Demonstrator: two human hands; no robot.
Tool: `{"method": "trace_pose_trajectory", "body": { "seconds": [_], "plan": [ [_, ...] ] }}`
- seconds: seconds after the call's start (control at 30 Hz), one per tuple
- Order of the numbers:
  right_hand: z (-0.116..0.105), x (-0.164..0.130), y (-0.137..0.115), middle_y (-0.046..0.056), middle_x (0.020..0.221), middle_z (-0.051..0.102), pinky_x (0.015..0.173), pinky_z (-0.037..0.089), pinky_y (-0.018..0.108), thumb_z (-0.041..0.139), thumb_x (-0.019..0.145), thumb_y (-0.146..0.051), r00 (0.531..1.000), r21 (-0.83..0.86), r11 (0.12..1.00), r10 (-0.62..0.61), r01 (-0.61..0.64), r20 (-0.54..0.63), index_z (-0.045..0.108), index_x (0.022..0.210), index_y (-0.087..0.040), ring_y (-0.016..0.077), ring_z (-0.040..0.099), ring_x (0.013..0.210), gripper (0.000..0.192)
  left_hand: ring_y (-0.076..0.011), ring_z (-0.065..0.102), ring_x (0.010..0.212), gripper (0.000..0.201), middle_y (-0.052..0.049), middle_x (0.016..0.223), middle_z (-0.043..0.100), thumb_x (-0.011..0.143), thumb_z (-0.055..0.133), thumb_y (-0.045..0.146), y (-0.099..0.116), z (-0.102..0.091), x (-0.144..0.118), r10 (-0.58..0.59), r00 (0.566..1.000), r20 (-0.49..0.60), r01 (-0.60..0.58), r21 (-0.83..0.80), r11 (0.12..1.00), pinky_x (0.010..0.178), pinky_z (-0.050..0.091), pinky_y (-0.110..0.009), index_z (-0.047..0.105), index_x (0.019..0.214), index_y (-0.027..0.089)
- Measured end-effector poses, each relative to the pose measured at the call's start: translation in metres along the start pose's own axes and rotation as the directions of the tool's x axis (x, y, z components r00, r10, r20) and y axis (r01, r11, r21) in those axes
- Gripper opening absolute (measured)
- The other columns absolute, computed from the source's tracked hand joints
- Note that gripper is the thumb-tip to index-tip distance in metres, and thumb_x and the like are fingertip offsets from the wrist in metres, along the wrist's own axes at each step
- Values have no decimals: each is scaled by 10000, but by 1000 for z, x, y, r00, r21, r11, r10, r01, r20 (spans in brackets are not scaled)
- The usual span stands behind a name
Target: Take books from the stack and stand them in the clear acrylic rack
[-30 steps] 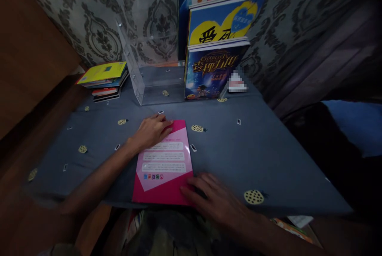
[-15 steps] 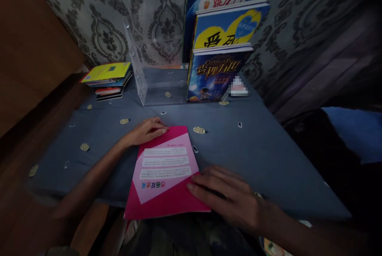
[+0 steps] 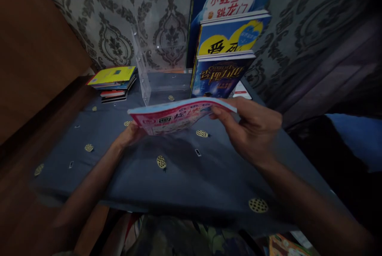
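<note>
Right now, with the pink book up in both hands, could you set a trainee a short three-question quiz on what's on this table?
1. True or false: the pink book lies flat on the blue cloth.
2. Which hand grips the book's right edge?
A. the left hand
B. the right hand
C. neither
3. Fill in: the stack of books at the far left has a ______ cover on top.

Key
1. False: both hands hold it up off the cloth, in front of the clear stand and the upright books.
2. B
3. yellow
</note>
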State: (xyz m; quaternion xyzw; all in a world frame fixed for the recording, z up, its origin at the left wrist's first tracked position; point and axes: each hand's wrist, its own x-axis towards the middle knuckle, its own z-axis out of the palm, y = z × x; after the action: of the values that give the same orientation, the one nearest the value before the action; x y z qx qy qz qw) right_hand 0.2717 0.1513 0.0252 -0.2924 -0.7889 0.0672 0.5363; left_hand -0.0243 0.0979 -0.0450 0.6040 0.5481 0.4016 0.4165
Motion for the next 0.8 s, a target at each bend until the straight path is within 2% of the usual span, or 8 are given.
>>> {"method": "trace_pose_trajectory", "body": {
  "seconds": [0.1,0.2,0.3,0.43,0.53,0.67,0.73,0.8],
  "plan": [
    [5,11,5,0,699,721,630,530,294,629,956,-386,998,48,998,48,-46,-39,735,829,-259,163,667,646,208,-326,692,1078,700,-105,1038,770,645,761,720,13,0,-3,30,999,33,-27,-109,994,977,544,-475,738,1072,166],
    [5,21,6,-9,653,678,594,487,274,626,951,-431,994,86,992,96,-92,-43,701,767,-227,148,641,632,285,-295,701,1064,534,-103,1093,766,717,798,560,31,6,-6,21,1000,-9,-22,-97,995,1006,543,-455,740,1051,147],
    [3,34,7,-28,576,611,533,440,247,625,939,-480,985,165,972,171,-166,-17,636,676,-214,121,588,565,374,-307,718,1014,542,-119,1098,763,729,794,540,43,14,-7,-49,997,-57,40,-156,987,927,589,-452,719,1068,124],
    [16,37,25,-47,528,565,473,412,232,663,887,-529,937,362,865,305,-348,172,617,694,-217,97,519,473,370,-290,742,911,603,-148,1083,758,713,824,474,41,19,-4,-180,984,10,174,-305,936,806,620,-427,630,1155,112],
    [38,17,52,-35,541,590,454,418,243,711,809,-565,845,439,724,424,-533,326,628,756,-205,102,510,441,373,-258,746,816,606,-147,1035,761,693,840,420,28,15,0,-279,955,104,298,-303,905,730,617,-389,580,1153,124],
    [64,-22,83,8,622,664,483,457,270,704,766,-553,695,332,624,531,-708,484,617,796,-196,137,561,478,369,-253,733,767,552,-123,1002,756,726,783,446,8,3,7,-318,939,128,324,-24,946,650,588,-358,566,1141,154],
    [68,-35,92,23,655,684,508,450,270,672,792,-499,677,200,688,543,-698,496,627,796,-192,156,587,532,311,-267,725,782,470,-110,969,749,759,745,467,4,-2,10,-298,952,77,263,295,918,642,563,-353,587,1088,169],
    [68,-41,97,26,660,679,530,418,268,643,815,-445,694,44,779,530,-625,487,654,791,-187,166,588,579,260,-289,716,833,411,-100,943,738,789,719,480,5,-3,13,-233,972,-3,185,618,764,672,547,-360,601,1057,190]
  ]
}}
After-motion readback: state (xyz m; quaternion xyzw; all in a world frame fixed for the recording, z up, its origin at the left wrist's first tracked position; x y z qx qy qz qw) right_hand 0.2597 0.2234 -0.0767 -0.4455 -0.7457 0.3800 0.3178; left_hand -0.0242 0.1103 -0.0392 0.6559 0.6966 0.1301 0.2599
